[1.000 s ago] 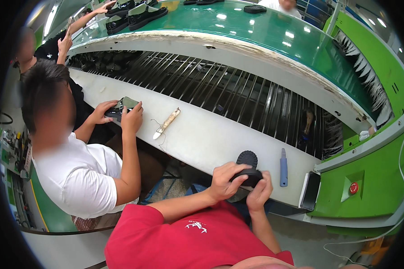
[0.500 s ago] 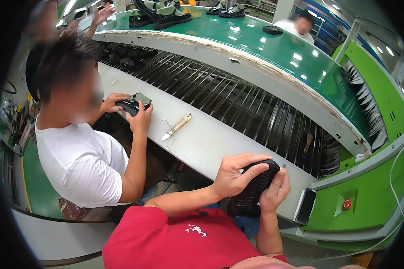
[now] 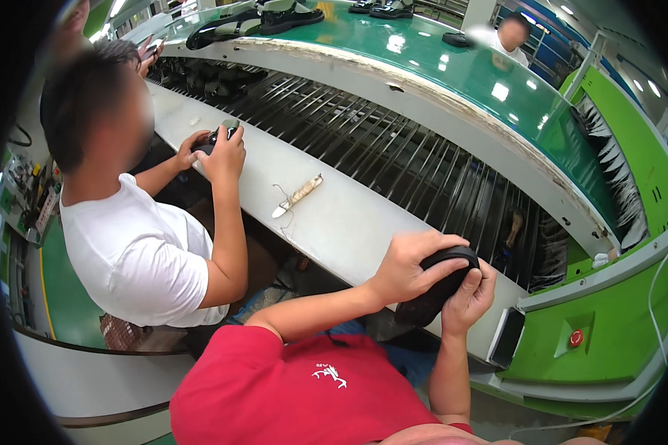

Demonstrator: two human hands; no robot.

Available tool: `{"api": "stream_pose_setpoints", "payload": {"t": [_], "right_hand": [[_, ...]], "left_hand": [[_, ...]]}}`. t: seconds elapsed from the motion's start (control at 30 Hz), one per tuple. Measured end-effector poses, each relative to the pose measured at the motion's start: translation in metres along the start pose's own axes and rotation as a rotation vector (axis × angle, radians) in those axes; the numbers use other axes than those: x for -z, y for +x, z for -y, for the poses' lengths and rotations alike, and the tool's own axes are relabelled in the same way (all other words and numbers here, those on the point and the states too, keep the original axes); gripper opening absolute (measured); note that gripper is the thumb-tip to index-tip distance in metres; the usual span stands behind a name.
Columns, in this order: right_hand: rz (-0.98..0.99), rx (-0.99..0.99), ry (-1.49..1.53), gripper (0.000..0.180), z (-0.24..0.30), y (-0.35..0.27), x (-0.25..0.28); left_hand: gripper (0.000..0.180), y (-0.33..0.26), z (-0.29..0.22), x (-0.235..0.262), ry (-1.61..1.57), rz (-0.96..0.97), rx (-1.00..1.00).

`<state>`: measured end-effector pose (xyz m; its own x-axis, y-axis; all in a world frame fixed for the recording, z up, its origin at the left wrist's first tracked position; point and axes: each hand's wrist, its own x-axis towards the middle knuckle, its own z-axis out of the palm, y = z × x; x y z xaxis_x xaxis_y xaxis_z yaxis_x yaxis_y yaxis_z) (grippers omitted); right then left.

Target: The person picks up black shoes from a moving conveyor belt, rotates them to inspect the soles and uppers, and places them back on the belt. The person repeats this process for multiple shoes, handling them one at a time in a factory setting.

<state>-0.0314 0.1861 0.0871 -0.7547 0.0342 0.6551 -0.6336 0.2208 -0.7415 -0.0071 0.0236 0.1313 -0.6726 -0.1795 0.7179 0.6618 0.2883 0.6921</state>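
A black shoe (image 3: 425, 302) is between my two hands, above the near edge of the pale work ledge (image 3: 349, 222). My left hand (image 3: 417, 261) grips one end of it, fingers over the far side and thumb on the near side. On the right, my right hand (image 3: 469, 298) closes round the same end with its thumb against the shoe. Much of the sole lies in shadow, and the upper is hidden. Farther left on the ledge lies a tool with a wrapped handle and a white blade-like tip (image 3: 302, 196), touched by neither hand.
To my left, a co-worker in a white shirt (image 3: 137, 252) handles another shoe (image 3: 226, 132). Beyond the ledge runs a bed of metal rollers (image 3: 349, 137) beneath a green conveyor (image 3: 416, 48) bearing several shoes. A green machine housing with a red button (image 3: 576, 338) stands right.
My hands and the shoe have shifted slightly up and right. The shoe has tilted, so its sole tread shows less. The co-worker's shoe has turned and risen a little.
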Motion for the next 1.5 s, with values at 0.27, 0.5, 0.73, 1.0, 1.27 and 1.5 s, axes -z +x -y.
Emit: {"api": "stream_pose_setpoints", "payload": {"t": [0.27,0.5,0.73,1.0,1.27,1.5], "right_hand": [[0.114,-0.247,0.191,0.039,0.008,0.008,-0.004],[0.225,-0.312,0.146,0.028,-0.072,0.052,-0.03],[0.096,-0.214,-1.115,0.082,-0.215,0.123,0.047],[0.471,-0.741,-1.252,0.123,-0.298,0.137,0.064],[0.357,-0.58,-1.145,0.087,-0.315,0.143,0.07],[0.211,-0.739,-0.382,0.068,-0.232,0.148,0.086]], "left_hand": [[0.022,0.007,0.009,0.009,-0.331,0.113,0.352],[0.032,0.021,0.131,0.01,-0.06,0.056,0.411],[0.034,-0.026,0.227,0.027,-0.203,-0.076,0.726],[0.031,-0.024,0.23,0.019,0.08,-0.049,0.66],[0.032,-0.017,0.208,0.022,0.173,-0.034,0.631],[0.033,-0.018,0.206,0.02,0.087,-0.059,0.628]]}}
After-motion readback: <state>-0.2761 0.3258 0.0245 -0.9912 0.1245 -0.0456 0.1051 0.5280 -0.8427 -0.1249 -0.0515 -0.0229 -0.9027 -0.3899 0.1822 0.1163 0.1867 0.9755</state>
